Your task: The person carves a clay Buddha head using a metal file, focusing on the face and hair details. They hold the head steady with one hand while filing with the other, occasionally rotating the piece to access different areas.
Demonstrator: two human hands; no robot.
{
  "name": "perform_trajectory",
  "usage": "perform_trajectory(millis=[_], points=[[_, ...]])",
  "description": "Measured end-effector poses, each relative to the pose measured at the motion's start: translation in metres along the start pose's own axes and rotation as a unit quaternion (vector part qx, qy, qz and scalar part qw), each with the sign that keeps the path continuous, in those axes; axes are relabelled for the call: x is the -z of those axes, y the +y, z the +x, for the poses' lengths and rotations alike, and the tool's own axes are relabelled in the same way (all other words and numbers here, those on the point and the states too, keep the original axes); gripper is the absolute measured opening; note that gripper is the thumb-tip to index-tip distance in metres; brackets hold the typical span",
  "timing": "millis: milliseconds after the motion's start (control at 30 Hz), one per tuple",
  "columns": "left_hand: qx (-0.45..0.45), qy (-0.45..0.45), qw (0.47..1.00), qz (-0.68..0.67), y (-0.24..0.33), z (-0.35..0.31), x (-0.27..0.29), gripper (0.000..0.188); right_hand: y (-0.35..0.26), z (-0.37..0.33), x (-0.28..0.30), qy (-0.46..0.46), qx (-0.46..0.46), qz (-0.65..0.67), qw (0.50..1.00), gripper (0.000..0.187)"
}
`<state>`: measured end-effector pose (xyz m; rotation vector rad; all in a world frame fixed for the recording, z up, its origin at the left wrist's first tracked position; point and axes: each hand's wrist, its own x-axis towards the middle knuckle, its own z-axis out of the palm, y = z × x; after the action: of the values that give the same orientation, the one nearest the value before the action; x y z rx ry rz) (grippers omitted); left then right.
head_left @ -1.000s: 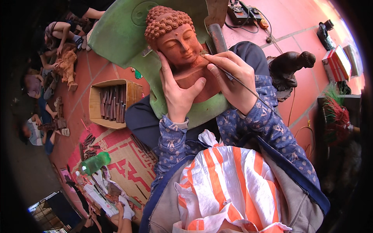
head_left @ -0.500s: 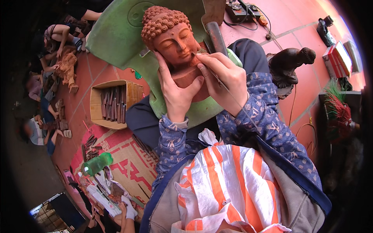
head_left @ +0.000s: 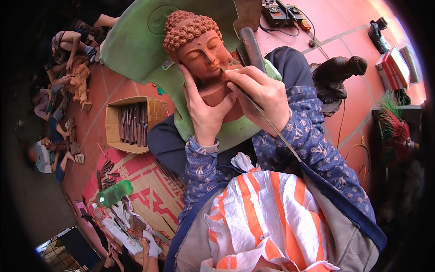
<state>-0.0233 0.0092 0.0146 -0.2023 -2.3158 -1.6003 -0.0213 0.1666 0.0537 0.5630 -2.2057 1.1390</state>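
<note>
A reddish-brown carved Buddha bust with curled hair leans over my lap on a green plastic seat-like piece. My left hand cups its cheek and neck, fingers along the jaw and thumb near the chest. Pinched in my right hand is a long, thin metal rod, much like a riffler file. Its narrow tip touches or nearly touches the bust beside the mouth and chin, and its tail runs back over my right sleeve. My right fingertips rest close to the chin.
Left stands a cardboard box of carving tools. Near it are loose tools, a green bottle and a patterned mat. Right are a dark seated statue, a power strip and a red-white box. Other people sit far left.
My right hand has shifted slightly left and down, and the rod's tip now shows by the mouth. The bust sits slightly lower in the picture. My left hand keeps its hold.
</note>
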Motion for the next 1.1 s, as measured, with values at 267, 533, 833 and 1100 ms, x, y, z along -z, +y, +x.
perform_trajectory(millis=[267, 533, 833, 1100], points=[[-0.018, -0.009, 1.0, 0.01, -0.005, 0.0, 0.002, 0.122, 0.01, 0.001, 0.01, 0.054, -0.102, 0.076, 0.99, 0.018], [0.005, -0.007, 1.0, 0.008, -0.003, 0.0, 0.001, 0.124, -0.003, -0.009, -0.016, 0.085, -0.032, 0.011, 0.996, 0.019], [0.015, -0.015, 1.0, -0.01, -0.005, 0.0, 0.003, 0.124, 0.008, -0.004, -0.007, 0.057, -0.056, 0.058, 0.995, 0.019], [0.013, -0.021, 1.0, 0.004, -0.005, -0.001, 0.004, 0.125, 0.01, -0.008, -0.006, 0.057, -0.059, 0.059, 0.995, 0.018]])
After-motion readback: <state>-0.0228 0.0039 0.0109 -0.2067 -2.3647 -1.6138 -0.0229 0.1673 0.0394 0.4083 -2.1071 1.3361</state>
